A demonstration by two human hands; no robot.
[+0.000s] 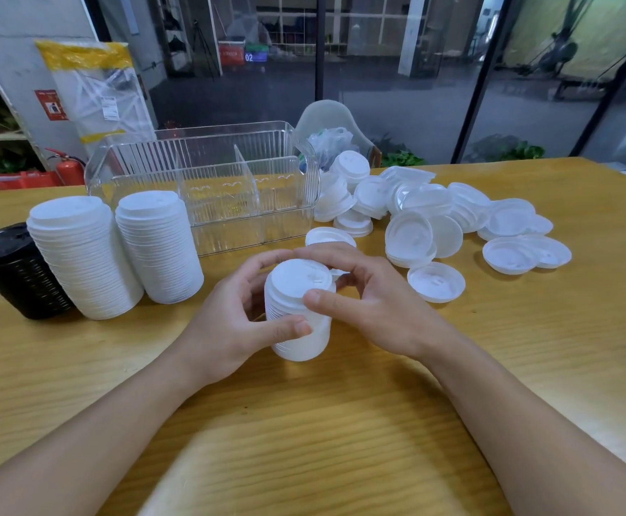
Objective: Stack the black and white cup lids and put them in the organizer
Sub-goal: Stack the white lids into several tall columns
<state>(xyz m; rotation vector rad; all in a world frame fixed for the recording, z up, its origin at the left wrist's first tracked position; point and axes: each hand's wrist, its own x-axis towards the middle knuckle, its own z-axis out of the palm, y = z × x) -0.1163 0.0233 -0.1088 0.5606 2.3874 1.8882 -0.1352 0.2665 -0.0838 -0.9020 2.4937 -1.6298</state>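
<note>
The left hand [244,322] is gripping the short white stack [298,314] while the right hand [356,292] is pinching its top lid, which probably needs pressing squarely to nest.

Soft, even indoor light, faint shadows, wide-angle bending at the edges, slight blur near the bottom.

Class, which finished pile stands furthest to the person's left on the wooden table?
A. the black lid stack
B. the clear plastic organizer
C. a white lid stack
A: the black lid stack stands left of both tall white lid stacks.
</note>
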